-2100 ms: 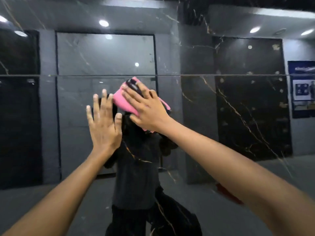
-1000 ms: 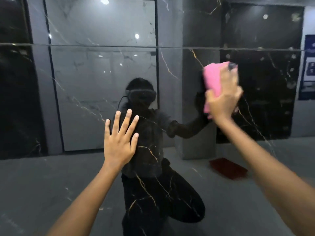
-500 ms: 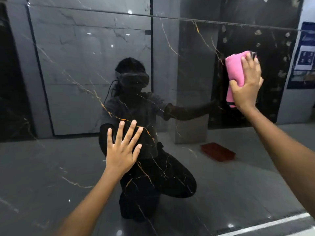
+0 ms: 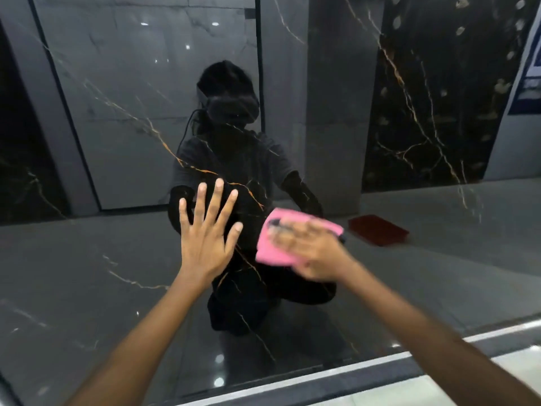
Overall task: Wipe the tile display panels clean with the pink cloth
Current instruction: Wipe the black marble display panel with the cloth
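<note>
A glossy black tile panel (image 4: 87,273) with gold veins fills the view and mirrors the room and a crouching person. My left hand (image 4: 205,238) lies flat against it, fingers straight and spread. My right hand (image 4: 310,247), blurred by motion, presses the folded pink cloth (image 4: 272,250) onto the panel just right of the left hand. The cloth sticks out from under the fingers to the left and above them. A small dark object shows at the fingertips.
The panel's lower edge (image 4: 322,376) runs along a pale floor strip at the bottom right. Reflected in the tile are grey and dark display panels, a pillar, a red mat (image 4: 377,230) on the floor and a blue poster at the far right.
My right hand has swept the pink cloth from the upper right of the panel down and left to beside the left hand. The view has tilted downward. My left hand stays flat on the tile.
</note>
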### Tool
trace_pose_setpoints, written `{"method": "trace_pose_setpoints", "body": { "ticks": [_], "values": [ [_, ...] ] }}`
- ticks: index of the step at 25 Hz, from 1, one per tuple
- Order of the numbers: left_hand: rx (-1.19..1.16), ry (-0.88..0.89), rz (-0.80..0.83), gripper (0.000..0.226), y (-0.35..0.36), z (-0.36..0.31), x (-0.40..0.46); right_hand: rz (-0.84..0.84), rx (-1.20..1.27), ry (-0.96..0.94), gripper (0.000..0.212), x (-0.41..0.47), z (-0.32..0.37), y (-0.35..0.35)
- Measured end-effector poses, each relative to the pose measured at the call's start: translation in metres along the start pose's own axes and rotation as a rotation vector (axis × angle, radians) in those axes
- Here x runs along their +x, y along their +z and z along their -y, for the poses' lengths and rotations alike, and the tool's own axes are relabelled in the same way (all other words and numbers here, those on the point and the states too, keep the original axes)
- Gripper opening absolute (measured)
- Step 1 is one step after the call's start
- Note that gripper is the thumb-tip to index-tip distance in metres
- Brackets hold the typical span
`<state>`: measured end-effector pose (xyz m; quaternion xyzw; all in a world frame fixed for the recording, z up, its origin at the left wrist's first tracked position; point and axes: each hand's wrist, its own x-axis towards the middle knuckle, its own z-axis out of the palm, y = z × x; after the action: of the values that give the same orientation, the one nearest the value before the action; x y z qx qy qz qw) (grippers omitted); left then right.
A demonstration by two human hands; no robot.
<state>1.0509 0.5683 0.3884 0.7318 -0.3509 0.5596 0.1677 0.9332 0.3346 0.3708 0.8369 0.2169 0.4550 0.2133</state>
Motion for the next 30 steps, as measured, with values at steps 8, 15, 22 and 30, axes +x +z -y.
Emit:
{"method": "trace_pose_setpoints", "body": {
  "ticks": [8, 15, 22, 30],
  "values": [
    [0.161, 0.128, -0.058, 0.057, 0.046, 0.005, -0.077, -0.473, -0.042, 0.772, 0.08, -0.003, -0.099, -0.041],
    [0.097, 0.109, -0.048, 0.058, 0.036, 0.002, -0.072, 0.236, -0.029, -0.248, 0.073, -0.076, 0.089, 0.059],
    [0.006, 0.131, 0.114, 0.059, 0.053, -0.046, -0.15, -0.378, -0.004, 0.826, 0.074, -0.062, -0.12, -0.054],
    [0.15, 0.192, -0.031, 0.061, 0.086, -0.038, -0.166, 0.203, -0.129, -0.076, 0.088, -0.137, 0.112, 0.095]
  ]
}}
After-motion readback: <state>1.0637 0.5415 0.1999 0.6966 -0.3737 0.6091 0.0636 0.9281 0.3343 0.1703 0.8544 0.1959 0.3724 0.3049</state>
